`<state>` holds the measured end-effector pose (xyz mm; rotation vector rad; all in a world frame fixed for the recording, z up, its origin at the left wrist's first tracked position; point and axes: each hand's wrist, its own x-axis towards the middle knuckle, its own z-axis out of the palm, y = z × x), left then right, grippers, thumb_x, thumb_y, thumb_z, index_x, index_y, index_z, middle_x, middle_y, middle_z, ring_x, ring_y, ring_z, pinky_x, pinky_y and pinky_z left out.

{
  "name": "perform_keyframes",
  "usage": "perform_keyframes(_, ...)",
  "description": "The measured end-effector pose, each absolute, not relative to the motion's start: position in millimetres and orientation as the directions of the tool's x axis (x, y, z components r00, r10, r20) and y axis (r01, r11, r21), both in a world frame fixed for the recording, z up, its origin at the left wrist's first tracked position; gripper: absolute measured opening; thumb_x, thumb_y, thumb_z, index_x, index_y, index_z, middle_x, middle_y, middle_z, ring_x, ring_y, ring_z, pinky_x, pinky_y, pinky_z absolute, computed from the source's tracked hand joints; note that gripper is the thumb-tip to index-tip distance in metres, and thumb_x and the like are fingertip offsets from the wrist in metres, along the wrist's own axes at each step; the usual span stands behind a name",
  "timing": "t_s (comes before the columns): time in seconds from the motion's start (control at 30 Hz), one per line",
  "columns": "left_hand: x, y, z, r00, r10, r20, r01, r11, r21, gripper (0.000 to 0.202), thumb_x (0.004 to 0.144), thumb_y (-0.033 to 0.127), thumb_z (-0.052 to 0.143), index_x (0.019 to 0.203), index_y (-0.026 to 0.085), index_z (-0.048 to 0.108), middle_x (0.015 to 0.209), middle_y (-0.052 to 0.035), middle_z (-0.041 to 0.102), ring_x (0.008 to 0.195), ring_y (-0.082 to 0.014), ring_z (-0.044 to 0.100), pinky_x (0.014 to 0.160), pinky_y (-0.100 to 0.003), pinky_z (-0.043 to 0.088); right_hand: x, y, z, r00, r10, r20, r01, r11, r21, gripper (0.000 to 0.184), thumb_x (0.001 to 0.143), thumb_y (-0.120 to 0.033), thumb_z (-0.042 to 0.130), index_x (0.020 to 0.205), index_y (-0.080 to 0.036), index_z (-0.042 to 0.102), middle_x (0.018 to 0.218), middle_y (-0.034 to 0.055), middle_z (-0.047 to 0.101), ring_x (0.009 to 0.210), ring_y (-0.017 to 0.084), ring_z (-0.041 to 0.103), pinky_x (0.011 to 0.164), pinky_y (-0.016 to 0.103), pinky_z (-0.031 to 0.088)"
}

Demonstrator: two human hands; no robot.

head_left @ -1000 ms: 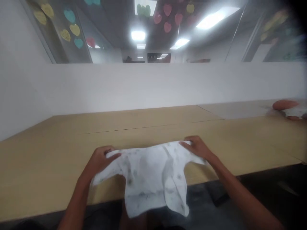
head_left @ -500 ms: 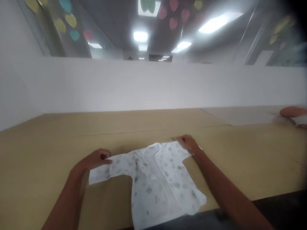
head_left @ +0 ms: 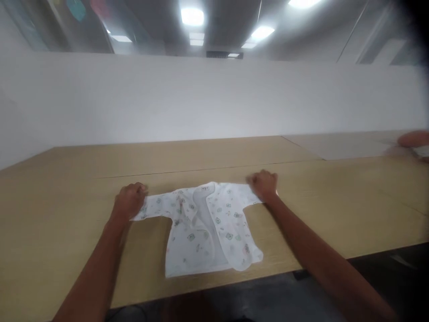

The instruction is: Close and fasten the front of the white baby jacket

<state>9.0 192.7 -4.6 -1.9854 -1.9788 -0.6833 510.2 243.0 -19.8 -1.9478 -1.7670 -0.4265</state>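
A small white baby shirt (head_left: 204, 228) with a faint printed pattern lies spread flat on the wooden table (head_left: 67, 192), front side up, collar away from me. My left hand (head_left: 129, 200) is closed on the end of the left sleeve. My right hand (head_left: 264, 184) is closed on the end of the right sleeve. Both sleeves are pulled out sideways. The shirt's hem lies near the table's front edge.
A white partition wall (head_left: 214, 98) runs along the far side of the table. At the far right edge another person's hand (head_left: 414, 139) rests on the table by something white. Dark floor shows below the front edge.
The shirt, which hung over the table's front edge, has been drawn farther onto the table and laid flat. Both hands moved away from me with the sleeves.
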Motion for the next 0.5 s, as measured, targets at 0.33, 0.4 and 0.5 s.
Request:
perform_keyframes(0.33,141,183,19,0.672,0.728,0.134,0.669,-0.675,0.309,0.039,0.084,0.018,0.053,0.121,0.024,0.065,0.138,-0.0092,0.048,0.129,-0.0261,0.043,0.11,-0.045,0.037,381,222,-10,-0.431,0.699,0.57,0.467,0.714,-0.523,0.008,0.082,-0.021,0.062,0.08,-0.015,0.068,0.085,0.0056,0.059,0.076,0.014,0.053,0.068,0.026,0.041)
perform_keyframes(0.4,143,181,12,0.667,0.736,0.117,0.676,-0.664,0.32,0.037,0.083,0.016,0.053,0.116,0.023,0.069,0.142,-0.0109,0.043,0.135,-0.0289,0.037,0.113,-0.049,0.031,379,223,-25,-0.465,0.665,0.584,0.456,0.746,-0.486,0.013,0.08,-0.015,0.058,0.086,-0.016,0.069,0.087,0.0058,0.057,0.075,0.014,0.053,0.068,0.027,0.041)
perform_keyframes(0.5,140,180,7,0.661,0.738,0.137,0.678,-0.665,0.314,0.025,0.085,0.024,0.056,0.103,0.021,0.073,0.13,-0.0117,0.049,0.126,-0.0279,0.043,0.11,-0.048,0.032,388,223,-39,-0.542,0.594,0.594,0.403,0.804,-0.437,0.029,0.073,-0.005,0.054,0.094,-0.016,0.07,0.09,0.0054,0.058,0.079,0.014,0.054,0.074,0.028,0.043)
